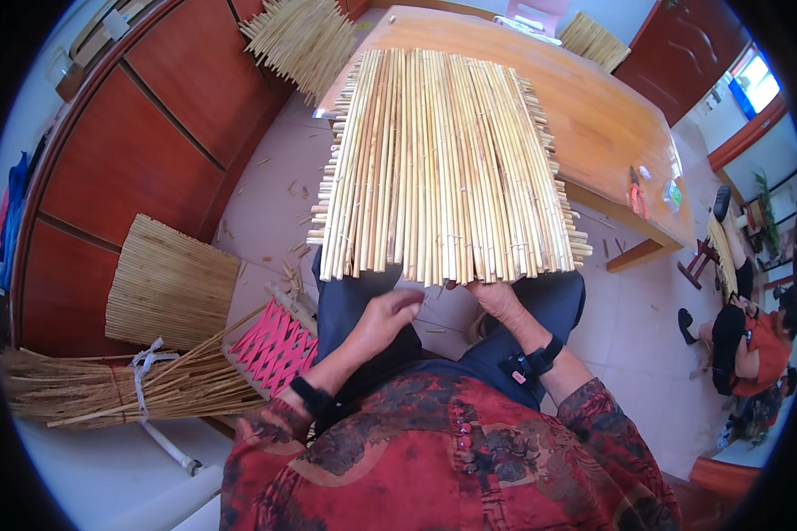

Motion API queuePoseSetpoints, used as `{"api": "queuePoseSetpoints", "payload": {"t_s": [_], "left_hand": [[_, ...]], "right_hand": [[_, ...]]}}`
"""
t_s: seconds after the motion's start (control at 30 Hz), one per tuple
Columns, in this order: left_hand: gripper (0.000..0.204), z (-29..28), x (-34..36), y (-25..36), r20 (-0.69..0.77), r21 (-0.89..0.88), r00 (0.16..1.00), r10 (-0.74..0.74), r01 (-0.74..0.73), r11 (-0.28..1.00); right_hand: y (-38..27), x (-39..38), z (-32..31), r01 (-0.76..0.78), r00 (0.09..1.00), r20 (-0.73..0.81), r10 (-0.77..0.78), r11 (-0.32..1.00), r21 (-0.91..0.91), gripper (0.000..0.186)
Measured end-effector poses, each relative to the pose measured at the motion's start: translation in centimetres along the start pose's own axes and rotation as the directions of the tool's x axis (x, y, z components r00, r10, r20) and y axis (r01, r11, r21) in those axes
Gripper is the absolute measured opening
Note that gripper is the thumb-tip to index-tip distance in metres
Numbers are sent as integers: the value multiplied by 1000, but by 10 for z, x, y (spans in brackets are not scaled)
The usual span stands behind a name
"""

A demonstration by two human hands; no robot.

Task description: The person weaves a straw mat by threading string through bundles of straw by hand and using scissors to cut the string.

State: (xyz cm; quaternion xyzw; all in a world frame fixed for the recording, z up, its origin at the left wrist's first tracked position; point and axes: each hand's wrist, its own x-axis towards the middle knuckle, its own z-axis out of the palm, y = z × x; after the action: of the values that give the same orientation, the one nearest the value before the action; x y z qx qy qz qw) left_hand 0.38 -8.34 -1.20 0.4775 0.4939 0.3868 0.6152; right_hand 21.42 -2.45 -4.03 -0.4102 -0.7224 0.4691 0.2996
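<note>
A mat of pale straw-coloured stalks [438, 159], tied in rows with thin cord, lies over my knees and reaches across the table's near edge, its side ends uneven. My right hand [496, 303] grips the mat's near edge, fingertips hidden beneath it. Just below that edge, to the left, my left hand [385, 314] is open, fingers loosely curved, holding nothing visible.
A wooden table [620, 115] bears orange-handled pliers [636, 195]. Left stand red cabinets [115, 150], another mat [164, 283], a stalk bundle [106, 389] and a pink-webbed stool [270, 345]. A person [757, 354] sits at right. Stalk scraps litter the floor.
</note>
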Motion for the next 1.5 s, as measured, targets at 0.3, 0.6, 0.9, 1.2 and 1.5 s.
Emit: {"api": "queuePoseSetpoints", "payload": {"t_s": [0.3, 0.6, 0.9, 1.2, 1.5], "left_hand": [[29, 13, 49, -5, 70, -531, 996, 55, -10, 847], [14, -19, 60, -52, 31, 109, 997, 67, -70, 992], [13, -13, 50, -33, -95, 230, 994, 57, -34, 973], [13, -5, 43, -18, -86, -338, 988, -125, 89, 937], [7, -6, 28, 0, 40, -463, 999, 11, 9, 886]], "right_hand": [[-10, -6, 1, -92, 996, 8, 93, 966, 242, 20], [-24, -45, -12, -192, 957, 164, 239, 947, -257, 19], [-62, -96, -48, -344, 929, 61, 365, 914, -216, 15], [-61, -183, -74, -698, 705, 154, 692, 716, -24, 20], [-93, -158, -135, -512, 754, -642, 142, 739, -438, 15]]}}
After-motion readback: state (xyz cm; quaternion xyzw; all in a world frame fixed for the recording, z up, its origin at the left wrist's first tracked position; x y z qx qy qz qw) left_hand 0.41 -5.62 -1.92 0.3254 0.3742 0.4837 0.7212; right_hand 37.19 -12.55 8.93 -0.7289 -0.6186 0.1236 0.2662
